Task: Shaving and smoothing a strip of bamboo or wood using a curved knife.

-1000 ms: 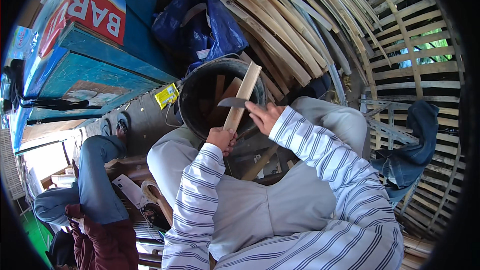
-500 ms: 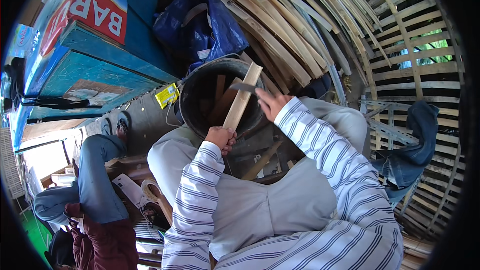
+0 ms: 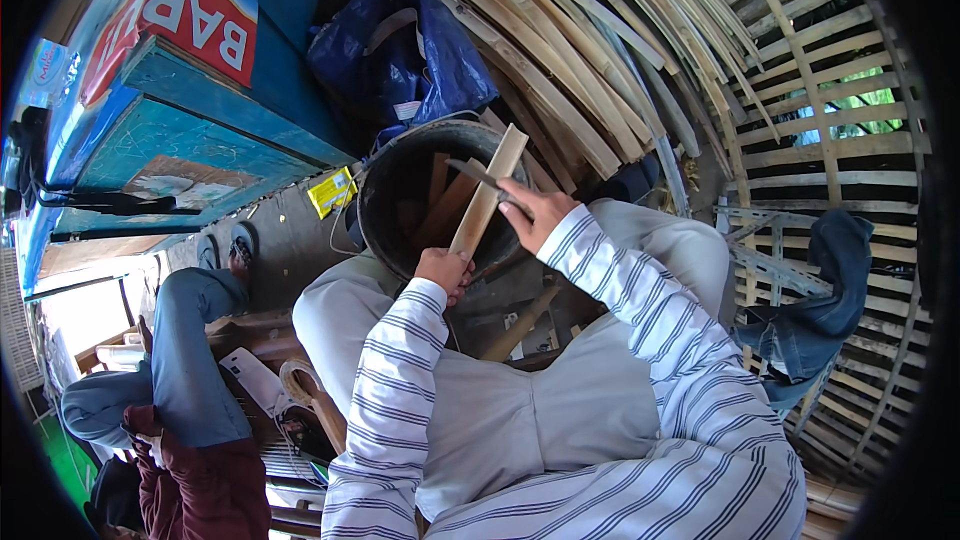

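A flat, pale bamboo strip [image 3: 492,185] slants up and away over a black bucket [image 3: 372,190] between my knees. My left hand [image 3: 444,272] is closed round the strip's near end. In my right hand [image 3: 537,212] is a knife [image 3: 470,173], its dark blade lying across the upper half of the strip and pointing left. The fingers of the right hand wrap the handle and hide most of it. Inside the bucket lean several brown pieces of wood or bamboo [image 3: 445,210].
Long bamboo strips [image 3: 560,60] are piled behind the bucket, beside a blue plastic bag [image 3: 440,70]. A blue cabinet [image 3: 230,120] stands at left, a yellow packet [image 3: 330,193] near it. Another person [image 3: 200,360] sits at lower left. A slatted bamboo wall [image 3: 840,150] closes the right side.
My right hand and the knife have shifted slightly left and toward me, down along the strip. My left hand keeps its hold in almost the same place.
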Demonstrator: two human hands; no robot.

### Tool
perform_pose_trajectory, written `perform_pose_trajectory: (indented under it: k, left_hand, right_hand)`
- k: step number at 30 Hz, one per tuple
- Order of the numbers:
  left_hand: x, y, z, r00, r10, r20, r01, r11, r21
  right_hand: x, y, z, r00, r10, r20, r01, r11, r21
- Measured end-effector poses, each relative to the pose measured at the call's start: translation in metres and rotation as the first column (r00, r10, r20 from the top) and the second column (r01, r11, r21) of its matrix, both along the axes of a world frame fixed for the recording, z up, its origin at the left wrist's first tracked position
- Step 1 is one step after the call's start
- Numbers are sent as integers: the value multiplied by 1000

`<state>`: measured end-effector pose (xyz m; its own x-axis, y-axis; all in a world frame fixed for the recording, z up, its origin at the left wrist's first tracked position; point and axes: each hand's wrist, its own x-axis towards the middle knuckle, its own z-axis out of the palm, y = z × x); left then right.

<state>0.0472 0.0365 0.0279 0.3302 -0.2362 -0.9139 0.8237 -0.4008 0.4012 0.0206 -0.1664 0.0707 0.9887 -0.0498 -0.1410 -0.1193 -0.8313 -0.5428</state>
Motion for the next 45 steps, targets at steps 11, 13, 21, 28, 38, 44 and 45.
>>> perform_pose_trajectory:
  k: [11, 13, 21, 28, 38, 44, 45]
  left_hand:
    - [-1, -17, -11, 961, -71, 266, 44, 993, 108]
    - [-2, -27, -20, 947, -93, 307, 57, 991, 125]
    - [-7, -24, -28, 948, -147, 282, 81, 969, 233]
    - [-19, -12, -53, 806, -338, 485, 157, 913, 376]
    - [-12, -31, -6, 968, -192, 161, 163, 971, 178]
    - [-32, -15, -51, 652, -326, 684, 0, 903, 430]
    - [-28, -18, -41, 695, -375, 614, 93, 893, 440]
  right_hand:
    - [-11, -5, -19, 998, 52, 20, -45, 967, -252]
    - [-11, -8, -22, 998, 35, 60, -16, 958, -285]
    - [-18, -3, -13, 996, 73, 42, -57, 951, -302]
    - [-25, 8, 1, 989, 141, -55, -151, 915, -374]
    - [-13, -26, -18, 994, 65, 89, -34, 948, -318]
    - [-39, 23, 7, 948, 319, -20, -311, 905, -289]
    - [-37, 10, 3, 971, 241, 8, -228, 930, -288]
